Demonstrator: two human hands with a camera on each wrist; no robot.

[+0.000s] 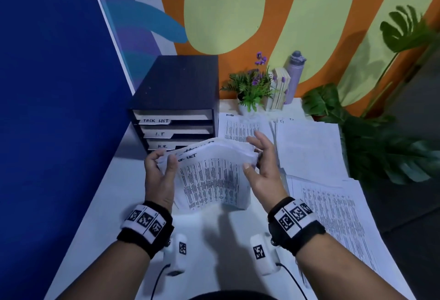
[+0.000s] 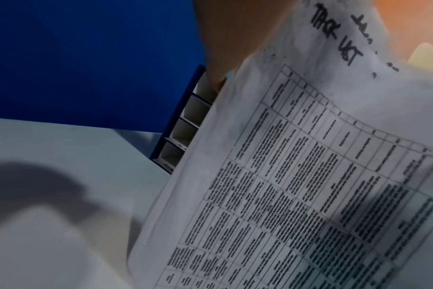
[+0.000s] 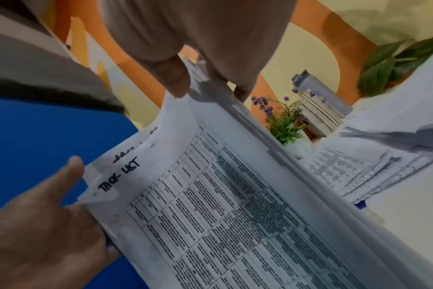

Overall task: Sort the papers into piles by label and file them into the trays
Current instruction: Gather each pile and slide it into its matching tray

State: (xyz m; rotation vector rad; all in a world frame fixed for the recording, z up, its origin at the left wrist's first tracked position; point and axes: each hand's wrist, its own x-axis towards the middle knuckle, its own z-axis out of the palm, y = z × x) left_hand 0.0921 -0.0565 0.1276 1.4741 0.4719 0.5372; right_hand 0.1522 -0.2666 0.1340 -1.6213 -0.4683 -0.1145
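Hands hold one stack of printed papers [image 1: 214,175] above the white surface [image 1: 95,228], in front of the tray unit. Left hand [image 1: 160,175] grips the stack's left edge, thumb on top, fingers [image 1: 154,155] curled beneath. Right hand [image 1: 264,171] grips the right edge, thumb [image 1: 247,171] pressing the top sheet, fingers spread behind. Top sheet bows upward and bears the handwritten label "TASK LIST". Further papers lie spread on the surface to the right: one pile [image 1: 338,218] near, another [image 1: 309,147] beyond, and a sheet [image 1: 240,125] beside the tray unit. Dark tray unit [image 1: 176,99] stands behind the stack; visible slots read TASK LIST, I.T, H.R. Potted plant [image 1: 250,87], books [image 1: 278,90] and bottle [image 1: 294,73] stand at the wall.
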